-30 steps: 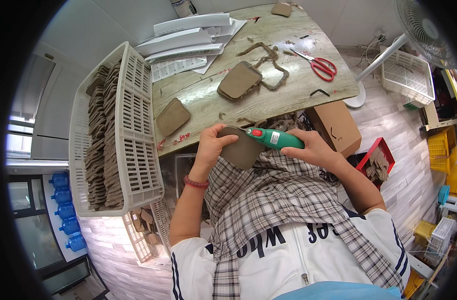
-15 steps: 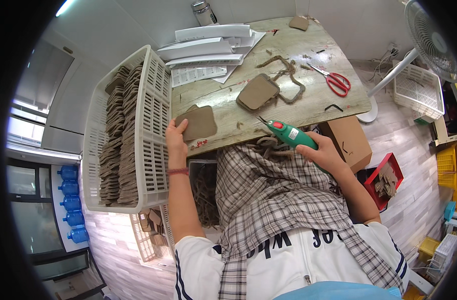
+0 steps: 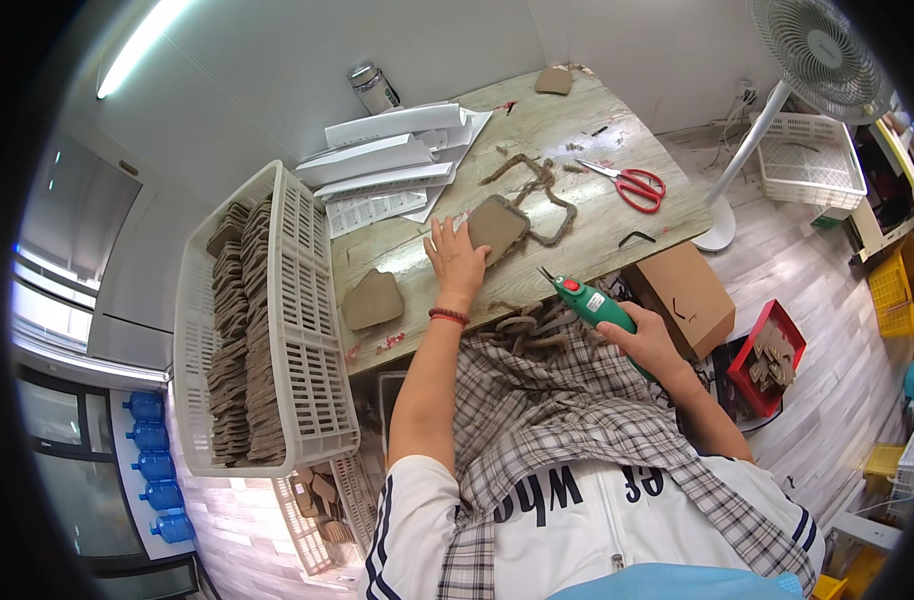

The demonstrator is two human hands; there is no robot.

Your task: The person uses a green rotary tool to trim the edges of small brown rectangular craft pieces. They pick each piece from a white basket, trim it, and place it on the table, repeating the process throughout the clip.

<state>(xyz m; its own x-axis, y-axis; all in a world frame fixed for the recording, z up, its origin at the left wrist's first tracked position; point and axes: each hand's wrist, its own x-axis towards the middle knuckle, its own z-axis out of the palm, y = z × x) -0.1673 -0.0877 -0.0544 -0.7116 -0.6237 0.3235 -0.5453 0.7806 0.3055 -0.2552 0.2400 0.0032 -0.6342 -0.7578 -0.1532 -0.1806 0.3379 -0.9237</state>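
Note:
My left hand (image 3: pixel 457 262) has its fingers spread, with the fingertips at the left edge of a stack of brown, round-cornered pads (image 3: pixel 498 228) on the table. Gripped in my right hand (image 3: pixel 647 340) is a green handheld power tool (image 3: pixel 587 302) with a red button. Its thin, pointed metal tip is near the table's front edge, apart from the pads. Another brown pad (image 3: pixel 373 300) lies by the table's left edge, with a second piece partly beneath it. Brown trimmed strips (image 3: pixel 552 195) curl beside the stack, and more strips (image 3: pixel 525 335) rest on my lap.
A white plastic crate (image 3: pixel 307 330) filled with rows of brown pads stands at the left. Red-handled scissors (image 3: pixel 637 187), a black hex key (image 3: pixel 636 238) and papers (image 3: pixel 382 155) lie on the table (image 3: pixel 617 115). Right of me are a cardboard box (image 3: pixel 682 295), a red tray (image 3: pixel 795 345) and a fan (image 3: pixel 822 60).
My left hand has let go of the pad at the table's left and moved right to the stack. The power tool stays in my right hand. The whole view has shifted.

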